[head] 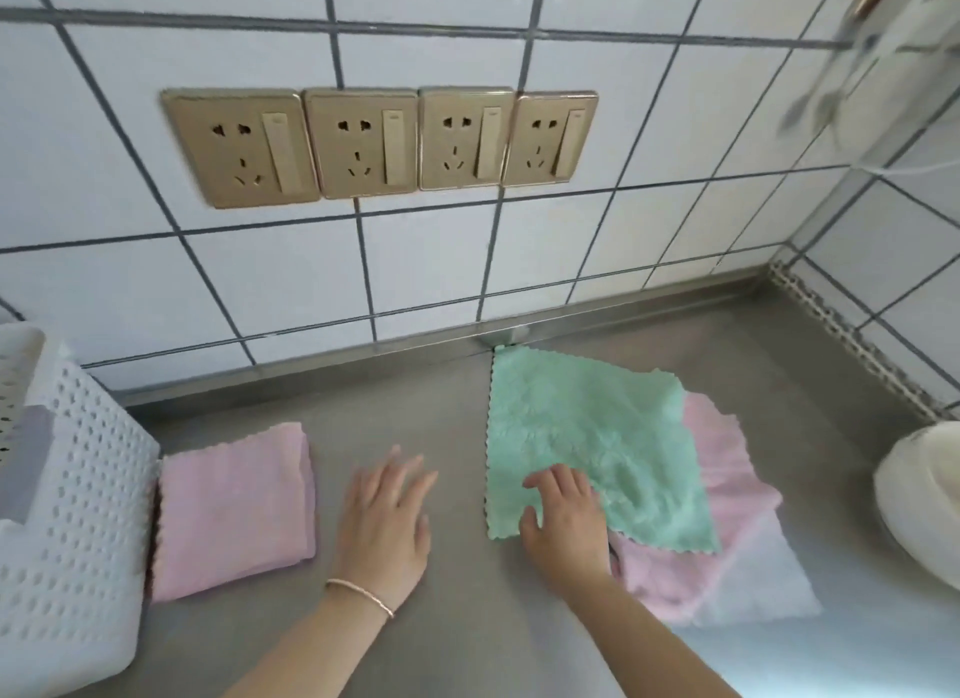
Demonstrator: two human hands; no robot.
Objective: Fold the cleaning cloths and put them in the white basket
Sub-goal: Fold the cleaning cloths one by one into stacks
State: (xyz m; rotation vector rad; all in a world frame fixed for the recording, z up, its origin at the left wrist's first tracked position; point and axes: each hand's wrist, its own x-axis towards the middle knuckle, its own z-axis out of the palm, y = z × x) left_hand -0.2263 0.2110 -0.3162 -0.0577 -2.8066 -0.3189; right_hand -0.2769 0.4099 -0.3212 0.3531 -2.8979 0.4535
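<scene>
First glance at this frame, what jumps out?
The green cloth, spread flat right of centre on the counter, with the right hand on its near corner. A folded pink cloth lies beside the white basket at left. Four gold sockets line the tiled wall.

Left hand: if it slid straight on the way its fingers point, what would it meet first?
Probably nothing on the steel counter: the left hand points up-right toward the tiled wall, passing left of the green cloth, though depth is unclear.
</scene>
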